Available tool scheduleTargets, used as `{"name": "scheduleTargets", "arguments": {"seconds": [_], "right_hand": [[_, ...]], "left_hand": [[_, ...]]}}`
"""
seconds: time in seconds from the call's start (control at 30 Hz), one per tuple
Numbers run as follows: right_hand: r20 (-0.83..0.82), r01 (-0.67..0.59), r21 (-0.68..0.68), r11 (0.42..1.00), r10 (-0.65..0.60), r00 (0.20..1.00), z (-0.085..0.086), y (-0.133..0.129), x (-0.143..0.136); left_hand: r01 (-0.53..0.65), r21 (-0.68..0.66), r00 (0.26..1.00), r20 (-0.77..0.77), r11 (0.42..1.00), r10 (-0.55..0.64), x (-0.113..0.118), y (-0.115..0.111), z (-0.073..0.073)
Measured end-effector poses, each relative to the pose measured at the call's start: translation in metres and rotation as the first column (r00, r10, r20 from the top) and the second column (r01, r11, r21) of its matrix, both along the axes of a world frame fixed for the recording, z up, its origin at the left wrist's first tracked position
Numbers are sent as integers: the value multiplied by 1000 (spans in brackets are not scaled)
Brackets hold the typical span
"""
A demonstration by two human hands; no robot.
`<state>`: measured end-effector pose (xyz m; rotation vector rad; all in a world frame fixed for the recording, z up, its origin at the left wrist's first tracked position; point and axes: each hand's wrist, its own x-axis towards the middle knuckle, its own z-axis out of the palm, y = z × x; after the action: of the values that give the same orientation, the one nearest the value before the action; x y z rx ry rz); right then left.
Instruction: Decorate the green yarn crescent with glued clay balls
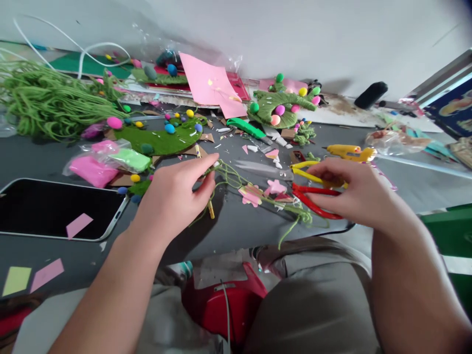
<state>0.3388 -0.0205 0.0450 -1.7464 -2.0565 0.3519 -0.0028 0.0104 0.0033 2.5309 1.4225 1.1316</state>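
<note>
My right hand [350, 189] is closed on the scissors [311, 182], with fingers in the yellow and red handles. The blades point left, toward my other hand. My left hand [175, 191] pinches green yarn [230, 174] between thumb and fingertips. Strands of it trail right, past the blades and over the table to a loose tangle [302, 214]. A patterned pink paper flower [250, 195] and a plain pink flower [276, 187] lie below the blades. Beneath my left hand a thin yellowish stick [211, 209] shows in part.
Behind my hands lie a green utility knife [246, 128], a yarn-wrapped wreath with pompoms [280, 105], a green crescent piece [158, 140] and pink paper [212, 86]. A yellow glue gun [350, 151] is at right. Left are a yarn bundle [47, 103] and a phone [62, 209].
</note>
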Motion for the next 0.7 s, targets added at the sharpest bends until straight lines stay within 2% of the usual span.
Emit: {"name": "scheduleTargets", "arguments": {"seconds": [0.1,0.3,0.7], "right_hand": [[-2,-55,-27,998,55,998,3,-8,-7],[36,-88,-41,995,90,995,5,-10,-21],[81,-159,-29,987,161,984,5,-8,-23]], "left_hand": [[15,1,1000,2,1000,-15,1,0,0],[39,-10,999,5,999,-38,3,-1,0],[75,-140,996,66,987,-66,5,-2,0]]}}
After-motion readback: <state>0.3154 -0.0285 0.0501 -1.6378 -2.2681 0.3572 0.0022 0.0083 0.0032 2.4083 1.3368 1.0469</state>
